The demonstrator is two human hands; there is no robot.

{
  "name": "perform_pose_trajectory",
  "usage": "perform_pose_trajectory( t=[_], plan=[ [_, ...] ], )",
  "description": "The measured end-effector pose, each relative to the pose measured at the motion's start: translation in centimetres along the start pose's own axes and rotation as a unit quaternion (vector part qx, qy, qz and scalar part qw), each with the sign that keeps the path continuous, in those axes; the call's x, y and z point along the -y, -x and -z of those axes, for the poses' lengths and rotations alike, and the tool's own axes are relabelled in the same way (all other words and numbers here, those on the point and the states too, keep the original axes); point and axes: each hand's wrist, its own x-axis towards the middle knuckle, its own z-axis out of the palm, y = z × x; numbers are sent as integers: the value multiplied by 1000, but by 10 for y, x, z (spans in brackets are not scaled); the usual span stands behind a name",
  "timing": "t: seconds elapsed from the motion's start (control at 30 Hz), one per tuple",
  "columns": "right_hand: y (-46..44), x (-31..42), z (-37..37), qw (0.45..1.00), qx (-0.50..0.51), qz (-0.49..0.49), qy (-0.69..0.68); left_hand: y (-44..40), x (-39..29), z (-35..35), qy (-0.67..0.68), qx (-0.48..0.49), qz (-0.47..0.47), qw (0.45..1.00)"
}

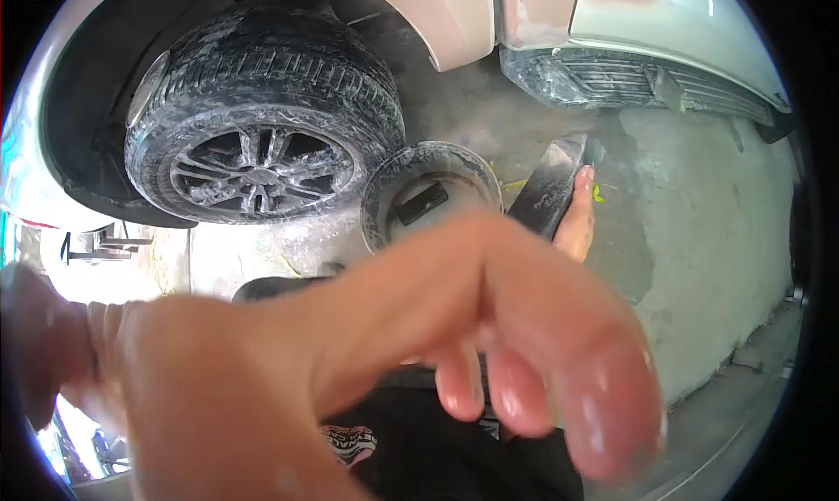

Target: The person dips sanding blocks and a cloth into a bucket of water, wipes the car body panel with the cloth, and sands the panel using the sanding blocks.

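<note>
A dust-caked black rubber tyre [262, 112] is standing leftmost; the left hand [411, 300] is looming blurred, fingers curling slightly apart; a dusty grey round bucket [376, 195] is holding a small black rectangular block [422, 205]; a long flat dark block [544, 186] is slanting beside it, the right hand [577, 224], partly hidden, apparently pinching its right edge.

The long dark block [544, 188] slants, one end greyish.

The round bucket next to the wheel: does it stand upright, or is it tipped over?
Upright: the bucket shows its round opening from above, with a dark rectangular piece inside.
</note>
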Motion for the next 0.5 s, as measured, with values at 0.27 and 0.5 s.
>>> perform_pose_trajectory(
  t=[0.27,0.5],
  plan=[
    [13,-17,19,990,-39,107,84,46,-8,-22,-19,24,1,1000],
    [6,-33,-20,990,-19,89,-111,36,-37,31,-477,-101,-140,862]
  ],
)
